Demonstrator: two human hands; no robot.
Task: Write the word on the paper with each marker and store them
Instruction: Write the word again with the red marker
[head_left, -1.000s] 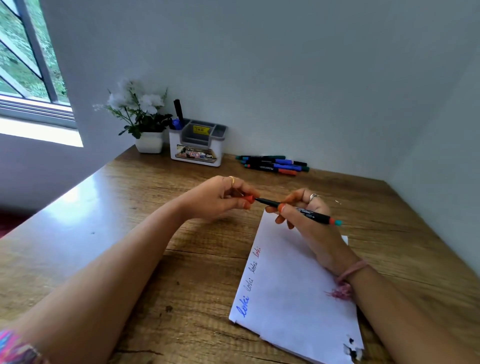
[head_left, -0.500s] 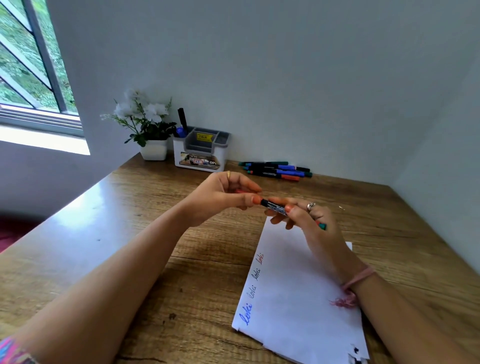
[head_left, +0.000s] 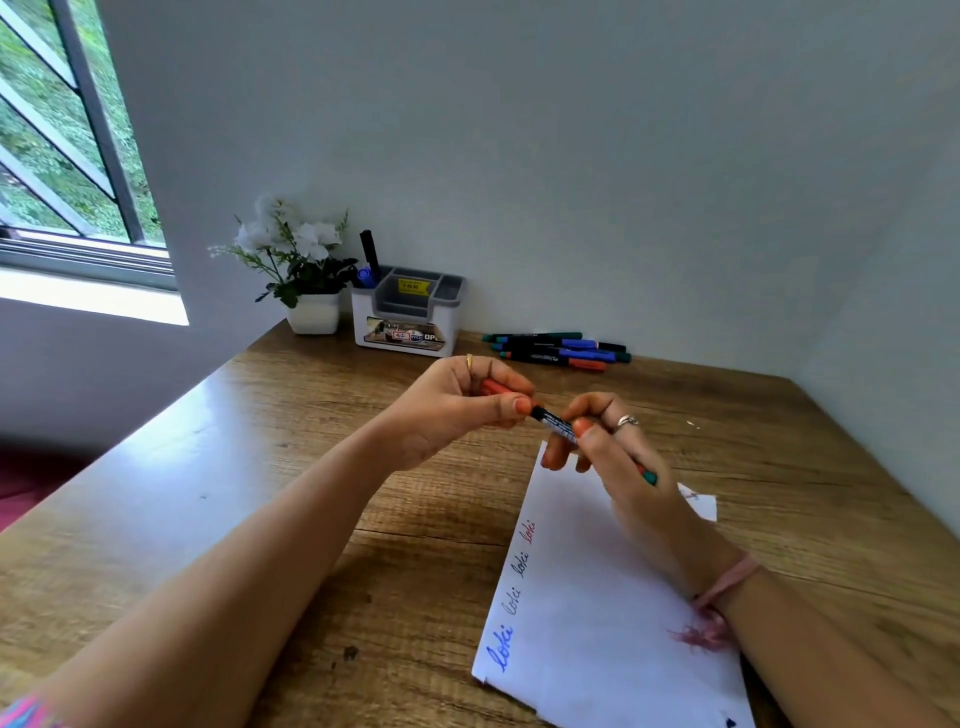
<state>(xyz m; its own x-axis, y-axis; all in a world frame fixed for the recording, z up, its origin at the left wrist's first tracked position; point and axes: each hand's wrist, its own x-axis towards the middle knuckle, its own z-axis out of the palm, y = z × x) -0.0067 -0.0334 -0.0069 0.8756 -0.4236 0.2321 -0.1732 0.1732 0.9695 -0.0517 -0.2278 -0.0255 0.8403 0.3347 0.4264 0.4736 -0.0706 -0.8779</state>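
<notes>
My right hand (head_left: 613, 457) grips a black marker (head_left: 553, 422) with a green end above the top of the white paper (head_left: 597, 613). My left hand (head_left: 457, 405) pinches the marker's red cap (head_left: 493, 388) at the barrel's front end. The cap sits against the barrel, and I cannot see if it is fully seated. The paper carries the word "loki" several times along its left edge, in blue, black and red. Several more markers (head_left: 558, 349) lie in a row by the back wall.
A white and grey desk organiser (head_left: 408, 312) with a black and a blue marker in its left slot stands at the back. A white pot of flowers (head_left: 306, 280) is left of it. The wooden desk (head_left: 208, 467) ends at walls behind and on the right.
My two hands have come together: the cap in my left hand has closed onto the marker's tip, and my right hand slid up the barrel. The camera has tilted slightly.
</notes>
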